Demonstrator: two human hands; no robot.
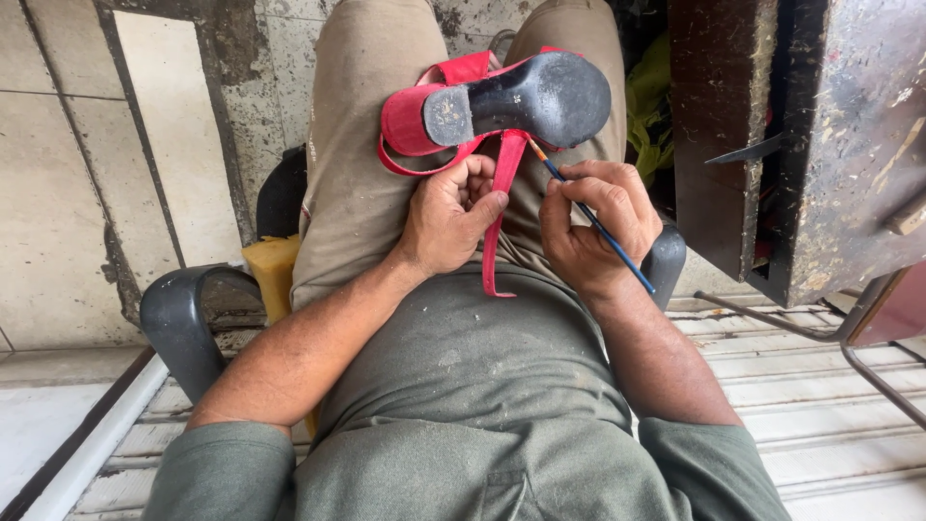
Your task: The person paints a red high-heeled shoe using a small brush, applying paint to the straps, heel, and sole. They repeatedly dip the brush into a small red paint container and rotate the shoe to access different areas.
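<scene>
Gripping red suede strap (503, 207), thin blue brush (593, 220)

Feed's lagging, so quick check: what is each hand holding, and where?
Left hand pinches the red sandal's strap near the sole. Right hand grips a thin blue brush mid-handle.

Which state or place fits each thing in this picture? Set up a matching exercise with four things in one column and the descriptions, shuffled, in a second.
Things:
1. red sandal
2. thin brush
3. red strap
4. yellow block

Descriptions:
A. pinched in the left hand
B. lying sole-up on the lap
C. beside the chair's armrest
D. held like a pen in the right hand

Pairs: 1-B, 2-D, 3-A, 4-C
</scene>
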